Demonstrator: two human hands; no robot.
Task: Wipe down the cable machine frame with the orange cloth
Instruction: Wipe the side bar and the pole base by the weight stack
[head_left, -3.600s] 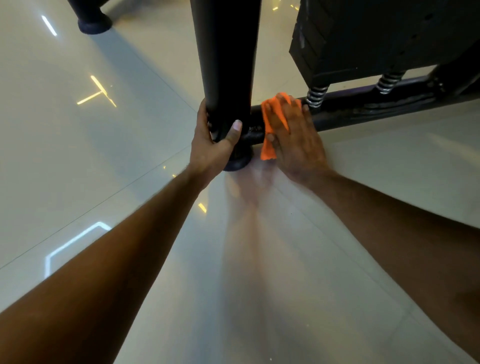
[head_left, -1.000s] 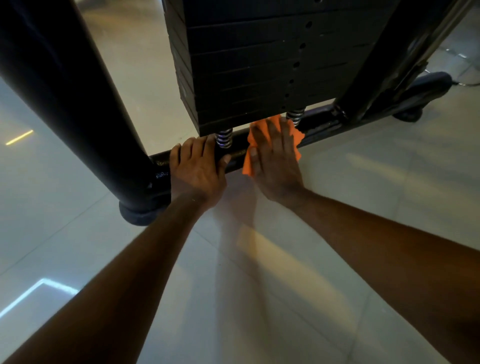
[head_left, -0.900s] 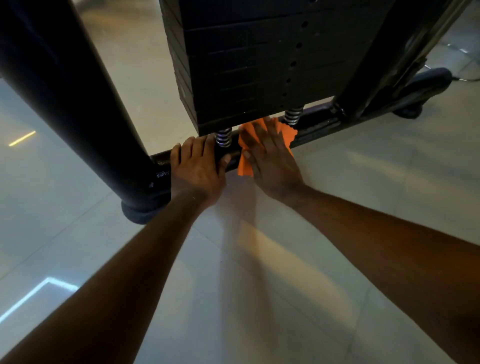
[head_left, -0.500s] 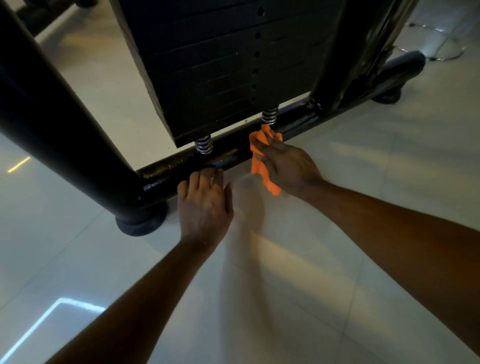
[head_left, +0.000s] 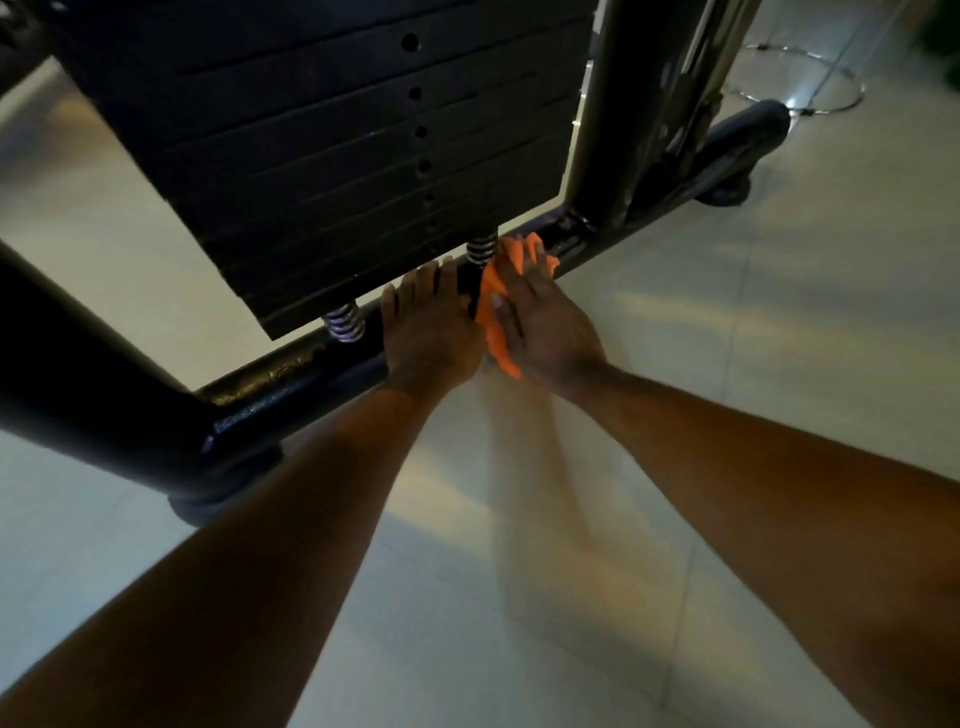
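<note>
While the person leans over the base of the cable machine, the right hand presses the orange cloth on the low black bar of the frame, just below the weight stack. The fingers of this hand lie almost straight and spread over the cloth, and a fold of it hangs out under the palm toward 6 o'clock. The left hand rests flat on the same bar, at 9 o'clock from the cloth and nearly touching the right hand; its fingers are straight and it holds nothing. One spring stands at 9 o'clock from the left hand, and a second spring stands just at 11 o'clock from the cloth.

As a judgement, the wiping is somewhere in the middle of the bar. No frame shows clearly which parts are already clean, because the metal is dark. The end of the bar toward 2 o'clock, the upright post there and the thick post at 8 o'clock probably need checking.
</note>
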